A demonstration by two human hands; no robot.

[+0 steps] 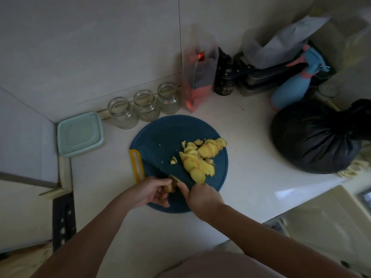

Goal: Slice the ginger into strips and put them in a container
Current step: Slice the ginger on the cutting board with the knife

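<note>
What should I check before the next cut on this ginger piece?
1. Left hand grips the ginger piece: ok.
2. Right hand holds the knife over the piece: ok.
3. Left fingertips clear of the blade: cannot tell; the hands are close together and the picture is dim.
4. Ginger slices all lie on the cutting board: ok.
5. Slices cut into strips: not ok; they are rounds.
6. Container open to take strips: cannot tell; it looks lidded.
</note>
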